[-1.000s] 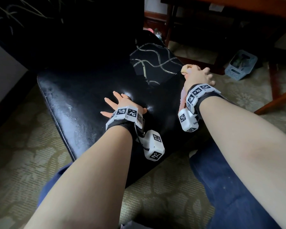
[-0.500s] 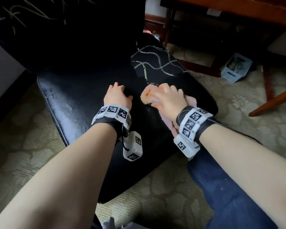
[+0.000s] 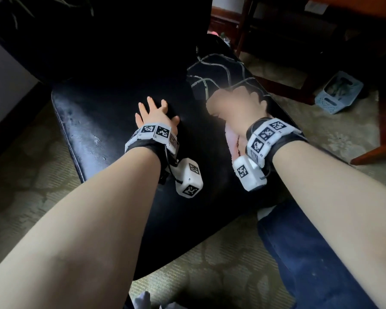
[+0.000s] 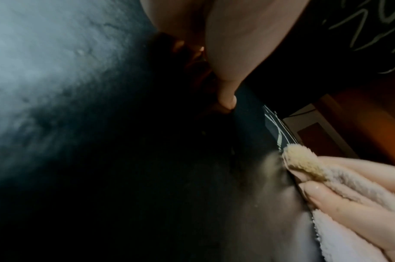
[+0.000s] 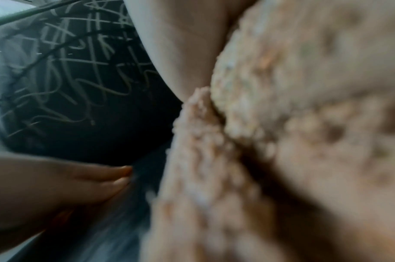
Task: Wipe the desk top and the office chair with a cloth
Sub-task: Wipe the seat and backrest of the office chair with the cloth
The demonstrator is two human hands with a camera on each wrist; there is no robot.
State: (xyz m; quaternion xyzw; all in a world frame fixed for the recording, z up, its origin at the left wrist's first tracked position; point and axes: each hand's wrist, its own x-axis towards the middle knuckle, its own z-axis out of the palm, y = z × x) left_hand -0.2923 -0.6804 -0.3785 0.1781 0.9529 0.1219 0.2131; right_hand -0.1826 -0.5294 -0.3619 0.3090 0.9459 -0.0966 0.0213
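Cloth (image 4: 340, 184): fluffy pink-beige one, bunched up in your right hand and pressed onto the right half of the chair seat. A bit of it pokes out under your wrist in the head view (image 3: 232, 139).
Right hand (image 3: 236, 103): your fingers are curled round the cloth, thumb and fingertips pinching the folded edge. It's blurry in the head view, but the left wrist view shows the grip fine.
Left hand (image 3: 156, 114): flat on the seat, fingers straight and spread a little, holding nothing. It sits just left of your right hand, close but not touching.
Chair seat (image 3: 94, 121): shiny black leather-look, scuffed and speckled toward the left edge, with the dark backrest rising behind it.
Patterned cushion (image 3: 214, 72): black with pale squiggly lines, lying on the far right part of the seat, right in front of your cloth hand.
Floor: patterned greenish carpet (image 3: 20, 186) all around the chair.
Blue basket (image 3: 339, 92): small plastic one on the carpet, off to the right, well apart from the chair.
Counter (image 3: 343, 5): only its reddish wooden edge and legs show, top right.
Your leg (image 3: 310, 253): dark blue jeans, bottom right, next to the seat's near corner.
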